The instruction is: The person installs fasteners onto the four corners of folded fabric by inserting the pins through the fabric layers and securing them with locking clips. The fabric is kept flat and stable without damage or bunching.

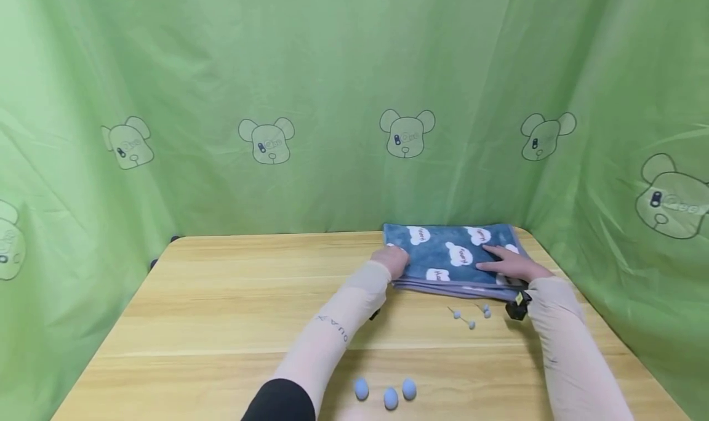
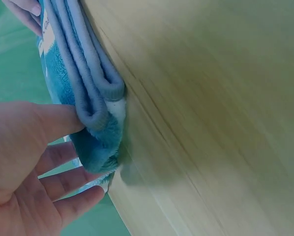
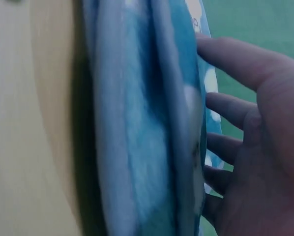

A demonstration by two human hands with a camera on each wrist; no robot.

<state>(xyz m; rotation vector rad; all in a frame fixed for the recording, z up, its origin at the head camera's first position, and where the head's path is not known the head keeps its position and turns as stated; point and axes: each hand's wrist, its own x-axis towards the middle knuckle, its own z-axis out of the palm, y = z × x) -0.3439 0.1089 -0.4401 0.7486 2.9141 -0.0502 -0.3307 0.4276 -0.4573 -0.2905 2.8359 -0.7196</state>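
Your left fingers point(image 2: 66, 182), spread, touched the blanket point(image 1: 426, 258); your right fingers point(image 3: 235, 54) fanned over its top. Stemmed balls point(image 1: 471, 325) and blue eggs point(image 1: 390, 398) lay short of them.

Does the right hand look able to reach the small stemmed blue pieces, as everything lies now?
Probably yes. The right hand touches the folded blanket, and the stemmed blue pieces lie uncovered on the table at the blanket's near side; drawing back a little should suffice.
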